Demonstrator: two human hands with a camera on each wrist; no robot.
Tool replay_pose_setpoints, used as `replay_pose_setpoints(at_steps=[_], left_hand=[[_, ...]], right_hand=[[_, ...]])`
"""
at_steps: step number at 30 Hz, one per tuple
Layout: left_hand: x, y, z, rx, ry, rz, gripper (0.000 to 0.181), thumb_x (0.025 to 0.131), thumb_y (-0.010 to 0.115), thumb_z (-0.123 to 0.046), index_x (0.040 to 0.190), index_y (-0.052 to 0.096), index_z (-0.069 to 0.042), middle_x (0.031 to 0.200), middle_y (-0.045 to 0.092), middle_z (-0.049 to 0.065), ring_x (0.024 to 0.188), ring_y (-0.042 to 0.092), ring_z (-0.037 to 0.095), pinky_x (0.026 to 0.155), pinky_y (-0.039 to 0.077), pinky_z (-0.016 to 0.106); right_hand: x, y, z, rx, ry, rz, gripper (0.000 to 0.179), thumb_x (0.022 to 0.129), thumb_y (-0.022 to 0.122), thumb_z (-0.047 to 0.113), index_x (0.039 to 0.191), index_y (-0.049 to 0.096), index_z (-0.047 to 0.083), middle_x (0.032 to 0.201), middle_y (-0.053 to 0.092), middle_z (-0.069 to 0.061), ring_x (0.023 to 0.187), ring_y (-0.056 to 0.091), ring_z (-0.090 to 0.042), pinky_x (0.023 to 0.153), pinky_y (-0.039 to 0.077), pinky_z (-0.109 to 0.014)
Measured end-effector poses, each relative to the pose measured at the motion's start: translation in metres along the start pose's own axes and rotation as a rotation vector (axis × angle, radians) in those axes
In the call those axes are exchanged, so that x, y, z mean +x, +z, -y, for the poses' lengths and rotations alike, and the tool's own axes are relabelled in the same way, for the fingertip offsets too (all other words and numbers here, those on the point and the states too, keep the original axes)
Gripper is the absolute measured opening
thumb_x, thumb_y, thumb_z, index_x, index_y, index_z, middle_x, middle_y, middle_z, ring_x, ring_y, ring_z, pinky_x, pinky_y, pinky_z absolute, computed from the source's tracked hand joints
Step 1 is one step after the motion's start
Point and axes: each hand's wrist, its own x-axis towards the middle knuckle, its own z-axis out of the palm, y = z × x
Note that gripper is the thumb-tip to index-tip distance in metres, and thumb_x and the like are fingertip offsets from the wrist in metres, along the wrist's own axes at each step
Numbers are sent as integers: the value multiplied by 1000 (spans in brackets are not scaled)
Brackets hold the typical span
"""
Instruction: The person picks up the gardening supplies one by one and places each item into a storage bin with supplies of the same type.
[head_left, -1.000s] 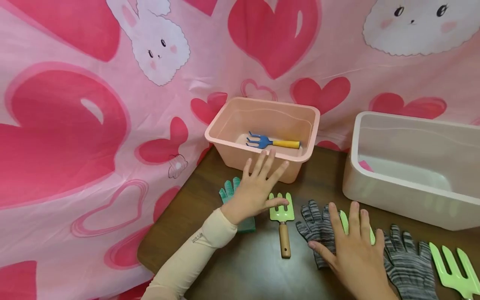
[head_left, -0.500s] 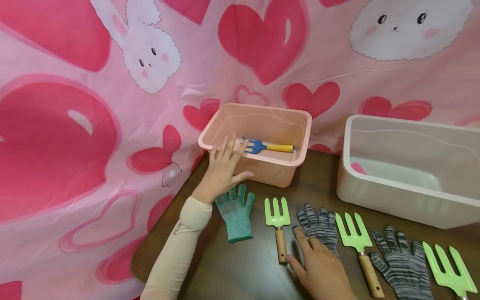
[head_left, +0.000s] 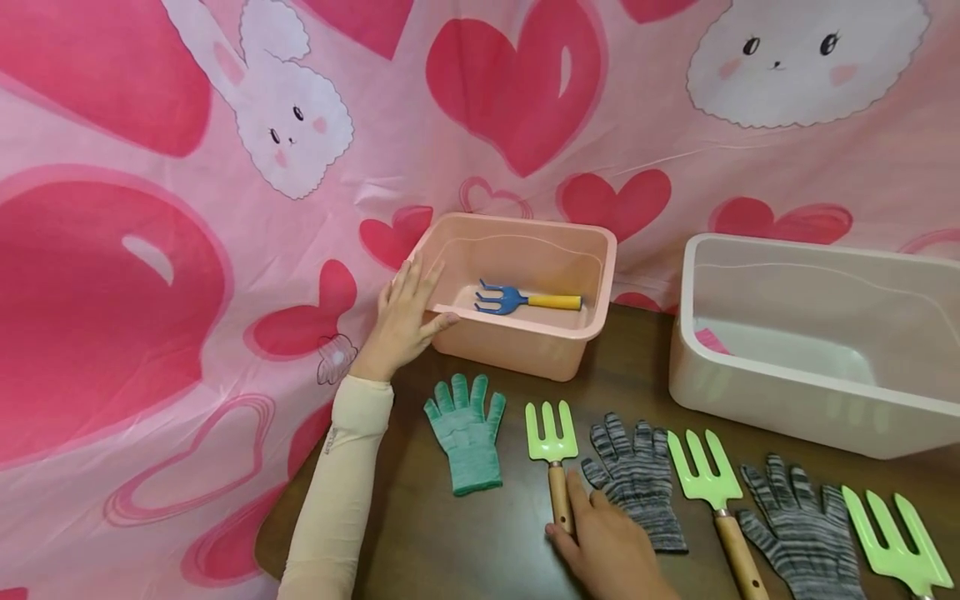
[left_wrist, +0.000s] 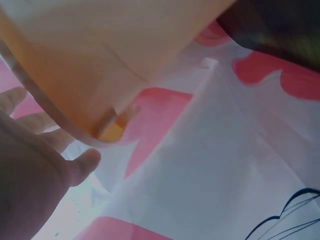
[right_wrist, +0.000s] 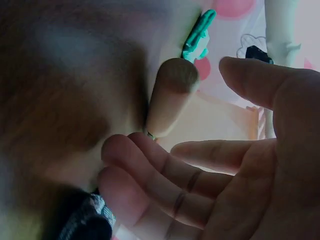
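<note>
Fingers (head_left: 430, 285) first: on the left hand (head_left: 402, 321) I have them straight and fanned wide, lying along the left end of the pink bin (head_left: 517, 347), with the thumb reaching over its front corner. Whether they press on the plastic, I can't tell from my feed. A cream sleeve (head_left: 330, 500) runs down from that wrist. Just in front of the bin, on the dark table (head_left: 442, 554), lies a green glove (head_left: 467, 442), cuff towards the person. Inside the bin I've got a blue rake (head_left: 507, 301) with a yellow handle, lying flat, prongs to the left.

Moving right, it's the first green fork (head_left: 552, 448), tines away from the person, and the right hand (head_left: 611, 542) is down at its wooden handle (right_wrist: 167, 107). The right wrist camera gives me the close look: the fingers are softly bent, the thumb stands off from the wood on the other side, and the space between is wide.

Just beyond that hand lies the first striped glove (head_left: 637, 479), then the second green fork (head_left: 705, 483), slanting. Behind them I see the off-white bin (head_left: 787, 392), with a pink scrap (head_left: 709, 340) in its left corner. On we go: the second striped glove (head_left: 808, 525), and the third green fork (head_left: 900, 546), cut off at the bottom edge.
</note>
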Motion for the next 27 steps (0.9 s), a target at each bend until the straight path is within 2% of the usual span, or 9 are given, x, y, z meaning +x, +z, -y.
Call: replay_pose_setpoints(at_steps=[2, 4, 8, 11, 16, 18, 21, 23, 27], left_hand=[[3, -2, 5, -10, -15, 19, 93, 93, 37, -77, 162, 22, -17, 166, 10, 22, 151, 9, 42, 113, 13, 69], [7, -4, 10, -8, -27, 31, 91, 95, 43, -72, 162, 23, -15, 166, 10, 22, 150, 10, 44, 114, 13, 67], [13, -8, 21, 2, -51, 48, 85, 95, 63, -50, 161, 25, -11, 166, 12, 23, 149, 14, 47, 114, 14, 67], [16, -10, 27, -6, -76, 66, 85, 94, 67, -45, 161, 25, -12, 165, 12, 23, 149, 14, 46, 113, 14, 68], [16, -13, 37, -47, -145, 117, 91, 92, 59, -62, 163, 22, -17, 167, 10, 18, 149, 16, 45, 114, 15, 69], [16, -13, 41, -66, -172, 137, 95, 90, 55, -70, 163, 19, -21, 168, 8, 15, 148, 20, 45, 113, 21, 68], [18, -12, 45, -93, -200, 162, 98, 87, 50, -78, 164, 17, -27, 168, 7, 13, 144, 29, 47, 105, 36, 68], [19, -11, 46, -108, -204, 175, 98, 87, 49, -79, 164, 16, -28, 169, 7, 12, 143, 32, 47, 99, 42, 67], [20, -9, 49, -121, -195, 183, 99, 86, 47, -81, 164, 16, -28, 169, 7, 11, 146, 28, 43, 100, 41, 67]], right_hand=[[1, 2, 0, 1, 1, 3, 81, 86, 78, 45, 147, 49, 1, 79, 48, -3, 59, 42, -17, 48, 38, -38], [3, 4, -1, 0, 8, 12, 81, 86, 78, 45, 146, 49, 0, 80, 48, -4, 59, 42, -17, 48, 38, -38], [5, 5, -2, 2, 35, 31, 79, 86, 78, 45, 145, 51, 1, 80, 49, -4, 59, 43, -17, 48, 39, -39], [7, 5, -3, 2, 46, 39, 79, 86, 78, 45, 144, 51, 0, 80, 49, -4, 60, 43, -17, 48, 39, -39], [8, 7, -3, 0, 34, 31, 77, 86, 78, 45, 143, 53, 0, 79, 49, -4, 59, 43, -17, 48, 39, -39], [8, 7, -3, -1, 31, 32, 77, 86, 78, 45, 143, 53, 0, 78, 48, -4, 59, 42, -17, 48, 39, -38], [9, 6, -3, -5, 32, 36, 77, 86, 78, 45, 143, 52, 0, 78, 47, -4, 59, 43, -18, 48, 39, -39], [9, 6, -3, -7, 36, 37, 77, 86, 78, 45, 143, 52, 0, 78, 47, -4, 59, 43, -18, 48, 39, -39], [10, 7, -3, -14, 45, 47, 79, 86, 77, 49, 143, 53, 1, 79, 48, -5, 59, 43, -18, 48, 39, -39]])
